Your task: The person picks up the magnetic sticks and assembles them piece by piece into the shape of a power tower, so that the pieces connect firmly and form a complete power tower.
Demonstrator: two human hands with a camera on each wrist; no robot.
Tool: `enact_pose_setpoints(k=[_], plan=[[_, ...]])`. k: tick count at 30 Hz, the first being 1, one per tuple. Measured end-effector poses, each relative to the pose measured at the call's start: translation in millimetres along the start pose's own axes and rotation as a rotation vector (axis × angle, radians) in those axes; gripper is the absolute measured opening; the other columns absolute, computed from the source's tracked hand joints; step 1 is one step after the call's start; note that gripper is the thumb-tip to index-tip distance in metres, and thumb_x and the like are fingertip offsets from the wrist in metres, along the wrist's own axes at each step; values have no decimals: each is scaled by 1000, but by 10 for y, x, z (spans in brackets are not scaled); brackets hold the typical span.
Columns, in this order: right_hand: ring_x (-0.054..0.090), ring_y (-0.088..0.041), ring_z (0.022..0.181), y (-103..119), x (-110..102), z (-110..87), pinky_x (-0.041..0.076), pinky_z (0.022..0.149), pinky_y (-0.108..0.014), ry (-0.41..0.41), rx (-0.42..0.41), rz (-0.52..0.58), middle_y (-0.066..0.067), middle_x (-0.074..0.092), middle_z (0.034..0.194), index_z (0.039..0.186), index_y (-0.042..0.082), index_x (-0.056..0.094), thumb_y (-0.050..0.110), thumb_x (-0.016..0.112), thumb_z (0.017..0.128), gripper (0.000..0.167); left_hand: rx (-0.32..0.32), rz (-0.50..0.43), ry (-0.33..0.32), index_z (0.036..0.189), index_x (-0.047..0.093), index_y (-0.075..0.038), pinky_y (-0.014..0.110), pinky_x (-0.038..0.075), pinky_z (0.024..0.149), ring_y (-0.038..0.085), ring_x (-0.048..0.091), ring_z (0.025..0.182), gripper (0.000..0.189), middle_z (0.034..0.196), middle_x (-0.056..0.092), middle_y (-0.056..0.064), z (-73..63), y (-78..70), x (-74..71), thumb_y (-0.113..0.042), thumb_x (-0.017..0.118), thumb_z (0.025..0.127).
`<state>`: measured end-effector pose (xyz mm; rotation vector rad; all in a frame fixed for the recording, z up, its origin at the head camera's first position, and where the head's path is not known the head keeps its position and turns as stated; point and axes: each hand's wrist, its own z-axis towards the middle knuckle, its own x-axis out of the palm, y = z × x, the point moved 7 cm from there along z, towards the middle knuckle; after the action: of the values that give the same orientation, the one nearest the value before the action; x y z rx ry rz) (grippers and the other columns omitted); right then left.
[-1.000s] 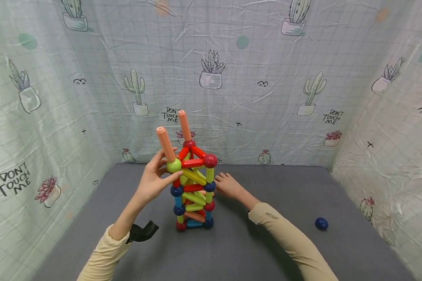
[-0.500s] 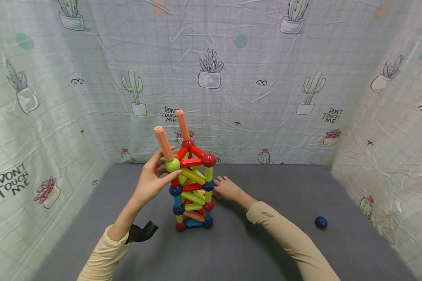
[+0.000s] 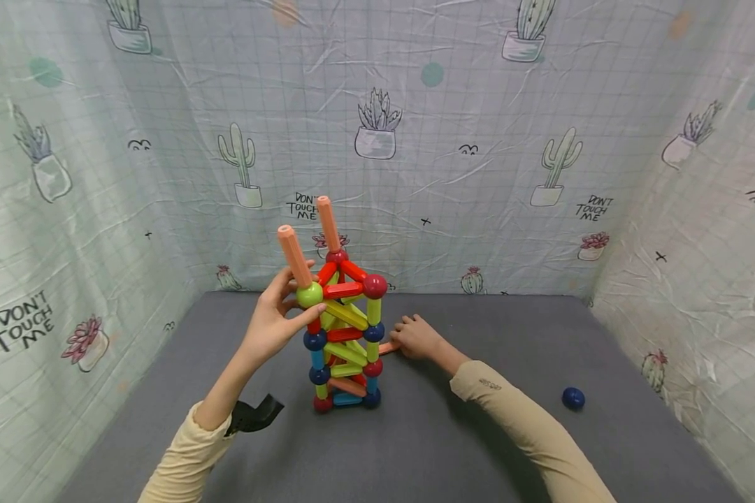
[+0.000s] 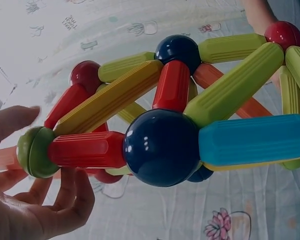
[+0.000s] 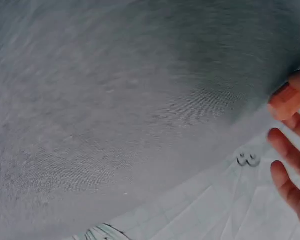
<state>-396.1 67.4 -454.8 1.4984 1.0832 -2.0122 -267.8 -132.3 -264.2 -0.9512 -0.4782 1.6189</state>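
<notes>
A tall tower of magnetic rods and balls (image 3: 346, 335) stands upright on the grey surface. At its upper left corner, my left hand (image 3: 272, 320) grips the green ball (image 3: 310, 295), thumb in front and fingers behind. From that ball rises an orange rod (image 3: 294, 256); a second orange rod (image 3: 329, 223) stands on the red ball behind. Just right of the tower, my right hand (image 3: 420, 339) pinches a loose orange rod (image 3: 388, 347) low over the surface. In the right wrist view, this rod's end (image 5: 286, 102) shows between thumb and fingers, the other fingers spread.
A dark blue ball (image 3: 573, 399) lies alone on the grey surface (image 3: 478, 447) at the right. A black strap (image 3: 256, 415) sticks out from the left wrist. Cactus-printed curtains (image 3: 428, 175) enclose the surface at the back and sides.
My right hand has drawn back to the right from behind the tower, bringing the loose orange rod further into sight. The left hand keeps its hold on the green ball.
</notes>
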Motion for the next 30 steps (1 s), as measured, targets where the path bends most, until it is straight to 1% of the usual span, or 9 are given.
enact_pose_setpoints(k=[2, 4, 8, 11, 14, 17, 20, 26, 30], plan=[[50, -15, 68, -105, -134, 3, 40, 61, -27, -43, 78, 138, 2, 59, 78, 88, 18, 59, 23, 63, 79, 11, 7, 11, -7, 135, 36, -15, 20, 46, 73, 3, 51, 92, 59, 118, 51, 15, -3, -12, 0, -2, 60, 82], [54, -14, 67, -265, -363, 4, 43, 60, -26, -123, 181, 363, 1, 60, 78, 90, 15, 58, 19, 63, 79, 12, 32, 45, -35, 136, 35, -15, 20, 45, 74, 1, 50, 93, 56, 115, 54, 16, 0, -43, -10, -2, 55, 85], [61, -19, 75, -560, -1061, -31, 50, 64, -28, -367, 325, 828, -9, 64, 89, 108, 10, 54, 17, 59, 84, 25, 93, 91, -111, 133, 39, -7, 19, 43, 75, -1, 49, 92, 47, 108, 58, 19, 17, -107, -37, 2, 49, 88], [62, -23, 80, -616, -1634, -117, 51, 69, -33, -539, 314, 1069, -17, 62, 95, 117, 7, 49, 15, 57, 86, 33, 117, 106, -147, 131, 43, -4, 17, 42, 73, 2, 49, 90, 43, 105, 59, 20, 28, -146, -41, 1, 49, 88], [61, -20, 81, -541, -2093, -209, 49, 73, -33, -646, 223, 1222, -19, 60, 94, 117, 4, 46, 10, 56, 86, 33, 124, 140, -159, 130, 45, -4, 18, 43, 73, 6, 50, 90, 41, 106, 59, 16, 38, -171, -37, -3, 49, 89], [59, -15, 82, -394, -2383, -260, 48, 76, -31, -672, 125, 1284, -18, 58, 94, 115, 2, 45, 7, 56, 86, 32, 128, 166, -172, 128, 47, -4, 20, 44, 72, 10, 51, 90, 39, 107, 58, 14, 46, -193, -42, -4, 51, 89], [59, -14, 82, -241, -2496, -254, 49, 76, -30, -638, 68, 1255, -16, 59, 95, 114, 3, 47, 8, 58, 85, 32, 134, 176, -176, 125, 49, -1, 22, 45, 71, 14, 52, 90, 38, 107, 58, 16, 53, -201, -47, -4, 53, 87], [58, -15, 81, -100, -2443, -213, 50, 72, -33, -586, 67, 1155, -12, 62, 98, 114, 8, 50, 9, 59, 84, 31, 132, 192, -169, 124, 49, 0, 26, 45, 69, 20, 54, 90, 37, 107, 58, 18, 66, -204, -45, -3, 53, 87], [57, -18, 87, -159, -2357, -336, 49, 74, -34, -588, 101, 1136, -12, 61, 101, 118, 10, 49, 11, 56, 87, 32, 124, 189, -164, 125, 49, -1, 25, 45, 70, 19, 54, 91, 38, 108, 59, 17, 66, -190, -43, -4, 53, 87]])
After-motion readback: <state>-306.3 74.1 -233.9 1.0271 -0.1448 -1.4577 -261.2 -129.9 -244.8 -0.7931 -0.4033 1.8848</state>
